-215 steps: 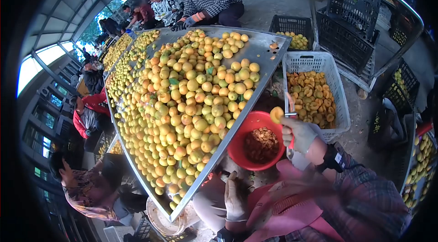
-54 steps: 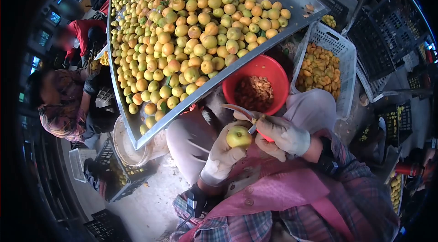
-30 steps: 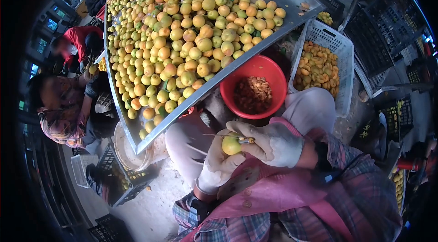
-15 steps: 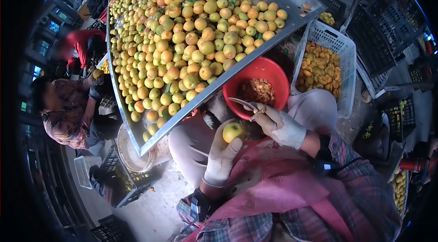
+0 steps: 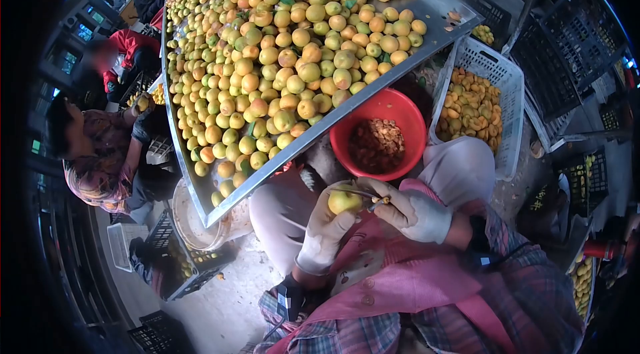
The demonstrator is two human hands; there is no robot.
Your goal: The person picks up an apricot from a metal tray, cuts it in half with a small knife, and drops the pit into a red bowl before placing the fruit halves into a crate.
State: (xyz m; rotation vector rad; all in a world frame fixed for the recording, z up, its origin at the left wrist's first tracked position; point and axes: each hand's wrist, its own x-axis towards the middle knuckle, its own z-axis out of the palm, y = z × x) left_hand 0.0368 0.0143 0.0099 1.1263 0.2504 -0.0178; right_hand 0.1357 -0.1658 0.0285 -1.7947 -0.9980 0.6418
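My gloved left hand (image 5: 321,233) is wrapped around a yellow-green apricot (image 5: 343,203), held over my lap. In my gloved right hand (image 5: 419,213) is a knife (image 5: 355,191), its handle between thumb and fingers. The blade lies across the top of the apricot, and both hands are close together. Just beyond them, a red basin (image 5: 413,131) contains brown pits (image 5: 389,137). A sloping metal table (image 5: 441,15) in front of me bears a large heap of whole apricots (image 5: 287,54).
Right of the basin stands a white crate (image 5: 512,104) of halved apricots (image 5: 470,111). A white bucket (image 5: 189,219) sits under the table's near corner, beside a black crate (image 5: 165,237). At left, a co-worker (image 5: 100,167) holds a fruit; a person in red (image 5: 130,51) sits behind.
My right hand has brought the knife down and left, from above the basin's near rim onto the apricot. The left hand still holds the fruit in nearly the same place.
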